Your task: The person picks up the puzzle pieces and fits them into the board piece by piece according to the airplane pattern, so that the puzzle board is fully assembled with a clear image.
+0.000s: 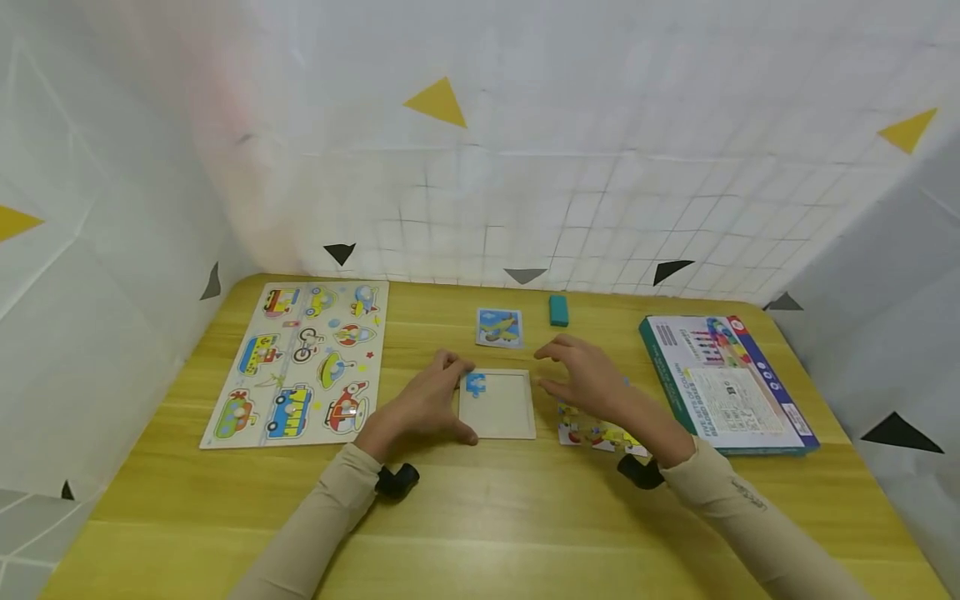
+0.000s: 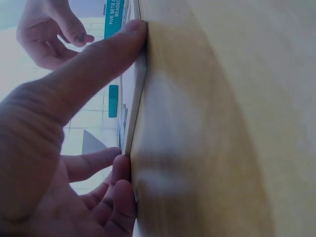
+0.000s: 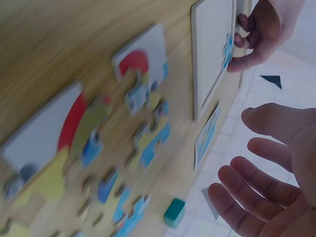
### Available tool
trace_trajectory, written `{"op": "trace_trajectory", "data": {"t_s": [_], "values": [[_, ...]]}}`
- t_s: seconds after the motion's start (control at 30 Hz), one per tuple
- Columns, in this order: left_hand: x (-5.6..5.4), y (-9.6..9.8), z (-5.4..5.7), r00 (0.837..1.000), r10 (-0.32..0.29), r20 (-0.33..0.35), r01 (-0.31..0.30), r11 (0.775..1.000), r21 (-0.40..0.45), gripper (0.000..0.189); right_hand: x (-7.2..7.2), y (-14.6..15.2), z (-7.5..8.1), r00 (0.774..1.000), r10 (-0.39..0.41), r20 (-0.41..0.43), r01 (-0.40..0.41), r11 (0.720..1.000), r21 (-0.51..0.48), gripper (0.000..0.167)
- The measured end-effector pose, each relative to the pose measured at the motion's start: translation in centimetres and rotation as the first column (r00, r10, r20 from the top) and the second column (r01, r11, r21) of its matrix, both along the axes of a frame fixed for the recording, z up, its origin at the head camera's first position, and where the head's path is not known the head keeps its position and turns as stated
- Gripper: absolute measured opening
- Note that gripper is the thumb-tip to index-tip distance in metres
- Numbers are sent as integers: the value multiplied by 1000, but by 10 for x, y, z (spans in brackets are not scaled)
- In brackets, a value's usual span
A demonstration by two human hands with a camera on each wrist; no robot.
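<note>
A square wooden puzzle tray [image 1: 498, 408] lies flat, with one blue puzzle piece [image 1: 476, 384] at its far left corner. My left hand [image 1: 423, 400] holds the tray's left side, thumb [image 2: 134, 30] at the near corner and fingertips at the far one. Right of the tray, my right hand [image 1: 588, 379] hovers with nothing in it, its fingers [image 3: 242, 197] spread and slightly bent. Loose puzzle pieces [image 3: 145, 89], yellow, red, blue and white, lie on the table below it, partly hidden by that hand in the head view.
Beyond the tray lies a card with a yellow airplane [image 1: 499, 328], and a teal block [image 1: 558, 310] beside it. A vehicle puzzle board [image 1: 300, 367] covers the table's left part. On the right lies a flat game box [image 1: 731, 383]. White patterned sheeting [image 1: 480, 200] stands behind.
</note>
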State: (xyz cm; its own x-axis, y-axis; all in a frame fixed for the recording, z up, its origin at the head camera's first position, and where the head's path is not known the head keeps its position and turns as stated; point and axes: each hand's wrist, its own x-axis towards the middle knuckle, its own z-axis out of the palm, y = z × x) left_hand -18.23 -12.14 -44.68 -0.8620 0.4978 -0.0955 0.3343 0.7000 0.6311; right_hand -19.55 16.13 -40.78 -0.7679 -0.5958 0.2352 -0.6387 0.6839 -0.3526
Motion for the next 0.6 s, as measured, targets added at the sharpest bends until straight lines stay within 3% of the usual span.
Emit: {"op": "trace_trajectory", "data": {"t_s": [0.6], "values": [[0, -1, -1, 1000, -7, -15, 7, 1000, -7, 109, 1, 34, -1, 995, -96, 35, 93, 993, 75, 38]]}}
